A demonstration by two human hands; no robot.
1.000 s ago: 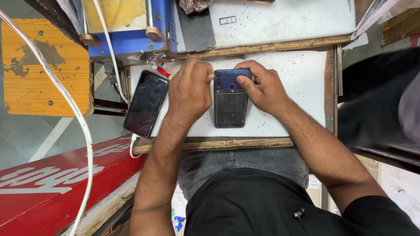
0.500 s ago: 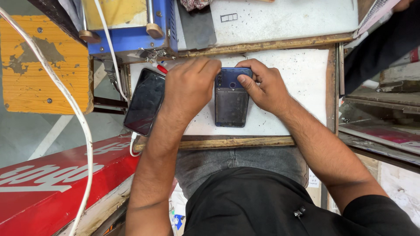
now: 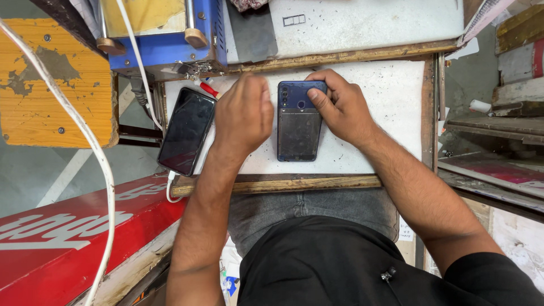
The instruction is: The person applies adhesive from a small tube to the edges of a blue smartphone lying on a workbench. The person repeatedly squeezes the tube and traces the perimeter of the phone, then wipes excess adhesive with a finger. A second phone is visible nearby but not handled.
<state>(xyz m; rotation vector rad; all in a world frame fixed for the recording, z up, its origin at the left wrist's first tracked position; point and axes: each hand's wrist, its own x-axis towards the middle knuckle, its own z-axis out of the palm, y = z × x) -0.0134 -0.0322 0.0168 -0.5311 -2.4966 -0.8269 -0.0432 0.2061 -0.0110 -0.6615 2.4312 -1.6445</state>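
A blue phone [image 3: 298, 122] lies back-side up on a small white work board [image 3: 379, 113] with wooden edges. My right hand [image 3: 340, 107] grips its top right corner, thumb pressed beside the camera cluster. My left hand [image 3: 243, 113] hovers just left of that phone with fingers curled; whether it holds anything small is hidden. A second phone with a dark screen [image 3: 187, 130] lies tilted over the board's left edge, left of my left hand.
A blue machine with wooden knobs [image 3: 164, 39] stands at the back left, white cables [image 3: 85, 136] running past it. A red-handled tool [image 3: 208, 89] lies behind the dark phone. An orange panel [image 3: 51, 90] and a red board [image 3: 68, 238] sit left; shelves stand right.
My left hand has slid left off the blue phone, uncovering its left side. My right hand keeps hold of the top corner. A dark shape at the right edge has left the view.
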